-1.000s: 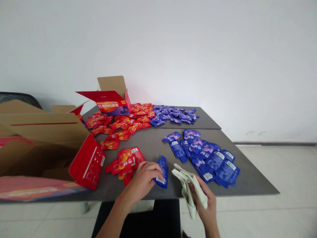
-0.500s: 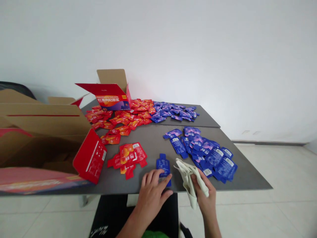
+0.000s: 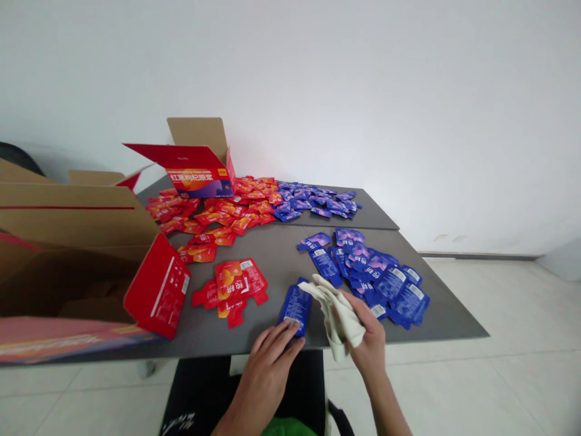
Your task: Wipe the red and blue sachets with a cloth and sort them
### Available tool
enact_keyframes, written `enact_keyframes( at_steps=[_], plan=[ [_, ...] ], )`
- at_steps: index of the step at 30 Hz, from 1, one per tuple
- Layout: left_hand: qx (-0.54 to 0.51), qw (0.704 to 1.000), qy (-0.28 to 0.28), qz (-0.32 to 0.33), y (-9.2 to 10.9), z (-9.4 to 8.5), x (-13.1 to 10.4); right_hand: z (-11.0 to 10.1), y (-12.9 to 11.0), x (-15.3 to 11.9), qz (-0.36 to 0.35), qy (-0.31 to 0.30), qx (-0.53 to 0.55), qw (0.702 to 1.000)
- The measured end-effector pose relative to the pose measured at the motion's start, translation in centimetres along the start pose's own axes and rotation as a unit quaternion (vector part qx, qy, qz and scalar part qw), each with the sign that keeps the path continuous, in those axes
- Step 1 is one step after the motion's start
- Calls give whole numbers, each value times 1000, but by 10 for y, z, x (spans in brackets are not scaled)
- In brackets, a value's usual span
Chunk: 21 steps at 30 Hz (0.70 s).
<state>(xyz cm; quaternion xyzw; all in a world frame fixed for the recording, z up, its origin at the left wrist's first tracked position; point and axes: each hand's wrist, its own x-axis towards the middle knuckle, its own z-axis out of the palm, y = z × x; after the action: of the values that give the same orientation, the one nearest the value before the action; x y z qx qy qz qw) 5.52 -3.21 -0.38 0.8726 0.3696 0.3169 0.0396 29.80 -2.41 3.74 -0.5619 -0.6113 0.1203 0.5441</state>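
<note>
One blue pouch (image 3: 295, 307) lies near the table's front edge, tilted slightly, its spout end partly behind the cloth. The fingers of my left hand (image 3: 271, 358) are stretched out, with their tips resting on the pouch's lower end. My right hand (image 3: 367, 334) grips a folded pale cloth (image 3: 336, 315), whose upper left corner reaches over the top of the pouch. Right of the cloth lies a spread pile of blue pouches (image 3: 381, 278). A small pile of red pouches (image 3: 233, 286) lies to the left of the single blue one.
A large open carton (image 3: 68, 272) with a red flap fills the left side. Farther back stands an open red box (image 3: 200, 178). Beside it are heaps of red pouches (image 3: 218, 215) and blue pouches (image 3: 313, 200). The grey table (image 3: 445, 315) ends at the front and right.
The cloth in my right hand has moved left, onto the top of the single blue pouch. My left hand has shifted down to that pouch's lower end, and the pouch now sits more tilted.
</note>
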Motion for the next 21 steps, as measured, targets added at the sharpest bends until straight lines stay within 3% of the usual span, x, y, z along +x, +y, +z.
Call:
enact_keyframes(
  at_steps=[2,4,6,7,12,16,18,21],
  plan=[
    [9,1000,2,9,-1,3,-6,7,-13,9,-94,-88,-12,992],
    [9,1000,-3,-10,0,5,-8,16,-22,17,-166,-207,-34,964],
    [4,999,-3,-35,1,8,-9,25,-21,25,-193,-293,-70,934],
    [2,999,-1,-43,2,9,-9,29,-17,31,-193,-308,-91,927],
    [3,999,12,-37,4,13,-7,33,15,72,-162,-227,-189,941],
    [2,999,17,-38,4,12,-8,26,5,72,-168,-182,-181,952],
    [-4,999,21,-45,4,12,-10,24,-9,55,-188,-195,-147,951],
    [-20,997,19,-66,5,13,-13,25,-24,27,-209,-302,-105,924]
  ],
)
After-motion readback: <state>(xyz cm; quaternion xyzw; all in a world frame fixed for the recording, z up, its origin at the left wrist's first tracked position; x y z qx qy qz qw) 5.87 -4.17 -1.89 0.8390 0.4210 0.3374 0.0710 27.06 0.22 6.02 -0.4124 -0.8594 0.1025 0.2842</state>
